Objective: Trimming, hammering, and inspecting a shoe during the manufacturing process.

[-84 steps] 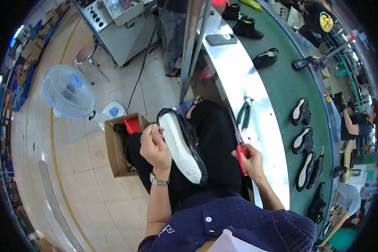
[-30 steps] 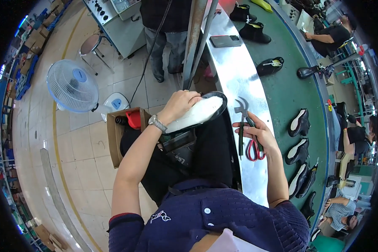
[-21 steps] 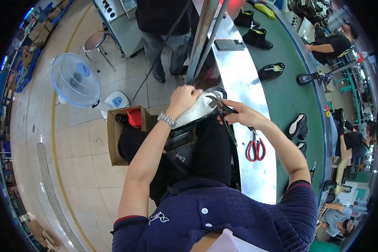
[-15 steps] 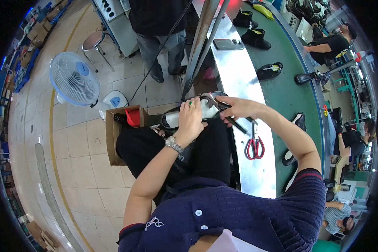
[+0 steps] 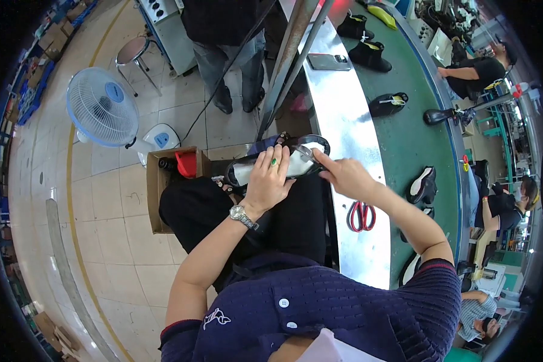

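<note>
A black shoe upper with a white underside (image 5: 242,173) lies bottom up across my lap. My left hand (image 5: 269,183) is wrapped over its middle, fingers curled round the far side and pressing it down. My right hand (image 5: 351,177) is closed on metal pincers (image 5: 306,151), whose head meets the shoe's rim at its right end. The hand hides most of their handles. Just below my right hand, red-handled scissors (image 5: 362,217) rest on the metal bench, their blades mostly covered by my forearm and hand.
Right of the bench (image 5: 368,259), a green conveyor belt (image 5: 398,136) carries several black shoes. A phone (image 5: 329,62) lies on the bench near a metal post (image 5: 286,66). Left are a carton (image 5: 154,205), a fan (image 5: 102,105) and a stool (image 5: 133,51). A person (image 5: 226,60) stands ahead; others sit beyond the belt.
My right hand has turned and moved slightly down and right, so the pincers' black handles no longer show. The shoe's right end is more exposed. Shoes on the belt's near part have shifted.
</note>
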The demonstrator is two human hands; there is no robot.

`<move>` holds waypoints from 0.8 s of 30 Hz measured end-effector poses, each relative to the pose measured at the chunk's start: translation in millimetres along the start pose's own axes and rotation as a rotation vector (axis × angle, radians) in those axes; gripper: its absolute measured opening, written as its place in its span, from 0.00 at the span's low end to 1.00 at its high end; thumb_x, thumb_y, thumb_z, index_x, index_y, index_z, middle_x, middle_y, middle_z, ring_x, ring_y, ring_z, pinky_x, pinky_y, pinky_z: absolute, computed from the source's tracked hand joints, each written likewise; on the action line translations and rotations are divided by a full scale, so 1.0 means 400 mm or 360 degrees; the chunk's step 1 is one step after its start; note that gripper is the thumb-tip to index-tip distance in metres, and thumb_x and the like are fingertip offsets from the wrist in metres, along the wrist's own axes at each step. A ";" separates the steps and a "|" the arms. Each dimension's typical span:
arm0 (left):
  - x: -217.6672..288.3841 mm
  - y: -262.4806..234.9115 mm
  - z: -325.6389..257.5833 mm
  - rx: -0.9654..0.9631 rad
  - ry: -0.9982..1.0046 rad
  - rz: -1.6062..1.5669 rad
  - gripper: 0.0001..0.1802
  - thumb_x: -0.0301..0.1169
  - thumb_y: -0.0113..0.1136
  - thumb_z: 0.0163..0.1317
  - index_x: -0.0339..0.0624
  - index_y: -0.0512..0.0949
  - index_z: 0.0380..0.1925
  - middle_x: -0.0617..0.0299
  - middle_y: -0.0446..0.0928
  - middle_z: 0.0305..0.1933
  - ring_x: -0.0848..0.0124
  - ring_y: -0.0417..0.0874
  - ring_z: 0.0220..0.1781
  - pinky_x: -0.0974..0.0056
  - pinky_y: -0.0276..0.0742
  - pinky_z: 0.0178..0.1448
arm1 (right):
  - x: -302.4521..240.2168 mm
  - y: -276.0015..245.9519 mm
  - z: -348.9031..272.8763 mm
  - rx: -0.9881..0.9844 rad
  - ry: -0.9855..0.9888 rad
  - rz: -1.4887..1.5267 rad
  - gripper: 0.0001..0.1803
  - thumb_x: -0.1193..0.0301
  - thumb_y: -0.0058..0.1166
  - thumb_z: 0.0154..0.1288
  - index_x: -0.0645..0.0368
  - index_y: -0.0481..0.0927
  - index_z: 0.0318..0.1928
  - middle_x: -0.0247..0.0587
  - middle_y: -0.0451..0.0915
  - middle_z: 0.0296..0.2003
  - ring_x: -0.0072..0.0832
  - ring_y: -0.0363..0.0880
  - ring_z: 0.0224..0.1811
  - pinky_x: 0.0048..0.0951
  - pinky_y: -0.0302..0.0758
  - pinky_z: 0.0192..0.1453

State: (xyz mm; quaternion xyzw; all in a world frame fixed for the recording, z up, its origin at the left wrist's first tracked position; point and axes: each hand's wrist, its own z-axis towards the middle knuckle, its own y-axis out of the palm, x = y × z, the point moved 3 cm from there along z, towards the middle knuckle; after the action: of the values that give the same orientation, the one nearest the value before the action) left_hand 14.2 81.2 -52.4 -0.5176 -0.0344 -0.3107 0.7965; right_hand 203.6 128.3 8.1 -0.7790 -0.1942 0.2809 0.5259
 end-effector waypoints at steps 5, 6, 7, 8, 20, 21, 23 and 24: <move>-0.007 0.014 -0.002 -0.0010 0.0081 0.0289 0.40 0.40 0.67 0.51 0.26 0.68 0.59 0.39 0.70 0.60 0.47 0.71 0.60 0.52 0.65 0.66 | -0.030 -0.146 0.028 0.0399 0.0064 0.0848 0.33 0.70 0.49 0.69 0.57 0.53 0.71 0.45 0.79 0.21 0.36 0.80 0.22 0.35 0.75 0.32; -0.002 0.019 -0.003 -0.0029 0.0121 0.0307 0.39 0.41 0.67 0.51 0.26 0.68 0.59 0.39 0.69 0.61 0.47 0.71 0.61 0.52 0.66 0.66 | -0.058 -0.140 0.040 0.0658 0.0366 0.0979 0.32 0.73 0.49 0.67 0.58 0.55 0.70 0.49 0.80 0.21 0.43 0.83 0.26 0.39 0.77 0.36; 0.005 0.021 -0.002 -0.0027 0.0138 0.0292 0.39 0.41 0.67 0.51 0.26 0.68 0.59 0.39 0.69 0.61 0.47 0.71 0.61 0.52 0.66 0.66 | -0.046 -0.083 0.056 0.0627 0.0463 0.0978 0.33 0.72 0.49 0.67 0.58 0.54 0.70 0.51 0.80 0.21 0.45 0.83 0.25 0.39 0.78 0.36; 0.006 0.025 0.001 -0.0005 0.0149 0.0311 0.39 0.40 0.67 0.51 0.26 0.68 0.59 0.39 0.68 0.62 0.47 0.71 0.61 0.52 0.66 0.66 | -0.023 -0.014 0.068 0.0431 0.0353 0.0666 0.32 0.71 0.47 0.69 0.59 0.53 0.71 0.47 0.79 0.21 0.38 0.81 0.23 0.34 0.77 0.35; -0.005 0.022 -0.011 -0.0019 0.0041 0.0276 0.39 0.37 0.67 0.51 0.24 0.67 0.60 0.38 0.67 0.63 0.48 0.69 0.64 0.52 0.64 0.68 | -0.029 -0.098 0.099 0.0170 0.0333 0.0456 0.32 0.68 0.49 0.68 0.55 0.57 0.70 0.49 0.80 0.21 0.43 0.81 0.21 0.41 0.77 0.34; -0.003 0.022 -0.007 0.0000 0.0032 0.0250 0.39 0.37 0.67 0.51 0.24 0.67 0.59 0.38 0.67 0.63 0.48 0.69 0.64 0.52 0.64 0.68 | -0.040 -0.124 0.095 0.0125 0.0312 0.0654 0.32 0.69 0.49 0.68 0.55 0.57 0.70 0.47 0.79 0.19 0.38 0.81 0.19 0.38 0.76 0.31; 0.000 0.023 -0.005 0.0019 0.0011 0.0223 0.38 0.36 0.68 0.51 0.24 0.67 0.59 0.38 0.67 0.62 0.48 0.69 0.64 0.52 0.64 0.68 | -0.044 -0.086 0.079 0.0368 0.0378 0.0885 0.31 0.69 0.49 0.68 0.54 0.58 0.70 0.47 0.78 0.19 0.39 0.80 0.20 0.39 0.76 0.31; 0.012 0.023 0.009 0.0014 0.0033 0.0230 0.38 0.36 0.68 0.51 0.23 0.67 0.59 0.38 0.67 0.63 0.47 0.69 0.64 0.52 0.64 0.68 | -0.010 -0.032 0.075 0.0346 0.0390 0.0685 0.31 0.69 0.49 0.68 0.54 0.59 0.70 0.45 0.78 0.18 0.37 0.80 0.19 0.36 0.76 0.31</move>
State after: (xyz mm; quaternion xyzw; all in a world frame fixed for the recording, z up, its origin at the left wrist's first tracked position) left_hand 24.0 84.5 -56.5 -0.5120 0.0100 -0.2575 0.8194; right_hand 181.3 152.0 12.1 -0.7695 0.0723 0.3090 0.5542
